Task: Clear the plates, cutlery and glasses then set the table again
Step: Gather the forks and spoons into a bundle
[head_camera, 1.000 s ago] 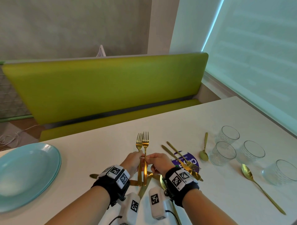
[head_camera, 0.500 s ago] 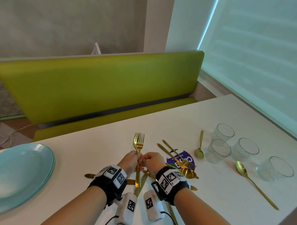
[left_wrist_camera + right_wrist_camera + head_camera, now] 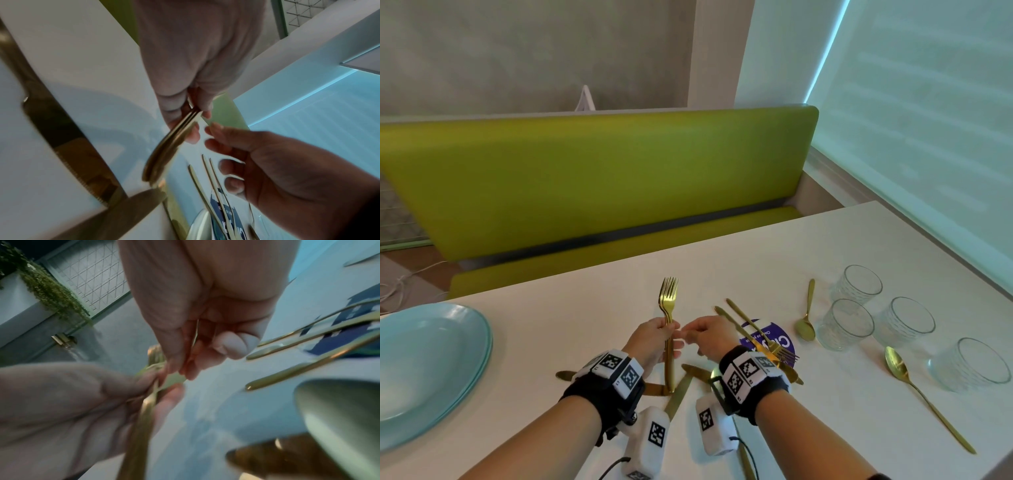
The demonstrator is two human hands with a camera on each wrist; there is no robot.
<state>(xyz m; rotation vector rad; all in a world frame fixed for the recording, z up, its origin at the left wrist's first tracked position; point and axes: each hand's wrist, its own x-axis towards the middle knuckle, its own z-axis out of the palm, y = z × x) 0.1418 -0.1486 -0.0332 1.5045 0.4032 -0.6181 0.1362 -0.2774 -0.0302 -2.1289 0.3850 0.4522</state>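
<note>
— Spreading across the lower half of the head view is a white worktop (image 3: pixel 599 301), isn't it?
— Yes, and behind it a lime-green bench (image 3: pixel 599 178) runs along a grey wall (image 3: pixel 517 44); a pale blind (image 3: pixel 928 102) fills the upper right of the frame.
— Where are the forks (image 3: pixel 669 308)?
— At centre, upright, tines up, handle ends touching the worktop. The left hand (image 3: pixel 652 341) grips them, its fingers (image 3: pixel 176 112) curled round the stacked handles.
— And the right hand (image 3: pixel 710 337)?
— Just beside the left, holding nothing that I can see; its fingers (image 3: pixel 218 142) are loosely curled and slightly apart, the tips close to the forks.
— What else lies on the surface?
— Stacked blue plates (image 3: pixel 428 370) at lower left. Gold knives (image 3: pixel 678 394) crossed beneath the wrists. A purple sticker (image 3: pixel 780 339) right of centre, with more gold cutlery lying over it. Four glasses (image 3: pixel 846 325) stand at the right, with a small spoon (image 3: pixel 806 318) to their left and a long spoon (image 3: pixel 921 394) at lower right.
— Anything in the room beyond?
— The right wrist view shows a trailing green plant (image 3: pixel 51 293) at upper left, blurred.
</note>
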